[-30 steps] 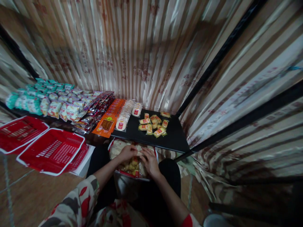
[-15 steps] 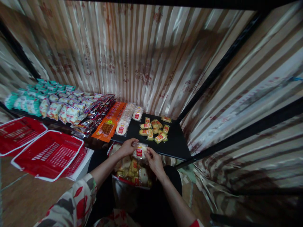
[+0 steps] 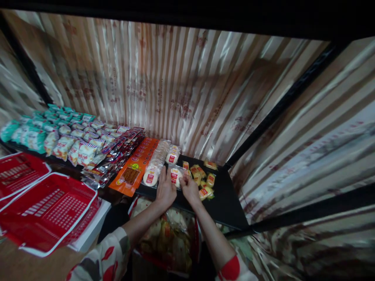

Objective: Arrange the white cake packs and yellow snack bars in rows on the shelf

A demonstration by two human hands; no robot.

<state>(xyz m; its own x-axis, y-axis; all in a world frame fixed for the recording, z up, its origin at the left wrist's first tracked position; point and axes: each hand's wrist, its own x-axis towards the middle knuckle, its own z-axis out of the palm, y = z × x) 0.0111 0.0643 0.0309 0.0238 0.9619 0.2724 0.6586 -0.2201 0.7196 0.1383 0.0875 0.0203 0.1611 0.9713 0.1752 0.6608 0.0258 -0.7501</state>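
Between my two hands is a clear packet of round white crackers (image 3: pixel 174 174) with a red label, held at the black shelf. My left hand (image 3: pixel 166 191) is at its left side, fingers pointing up along the edge. My right hand (image 3: pixel 190 190) pinches its right edge. Just left of it runs a row of the same cracker packets (image 3: pixel 158 158), with a further packet (image 3: pixel 173 154) behind. Small yellow snack packets (image 3: pixel 206 192) lie loosely to the right. Below my forearms, an open bag (image 3: pixel 197 234) holds more white and yellow packets.
An orange snack packet (image 3: pixel 131 173), dark shiny packets (image 3: pixel 113 156), white packets (image 3: pixel 86 152) and teal packets (image 3: pixel 36 138) line the shelf leftward. Red baskets (image 3: pixel 58 203) stand at lower left. Black frame bars (image 3: pixel 281 99) and a striped curtain (image 3: pixel 152 78) enclose the shelf (image 3: pixel 225 203).
Both hands have moved forward from above the bag onto the shelf, bringing the cracker packet beside the row. The view has tilted up slightly.
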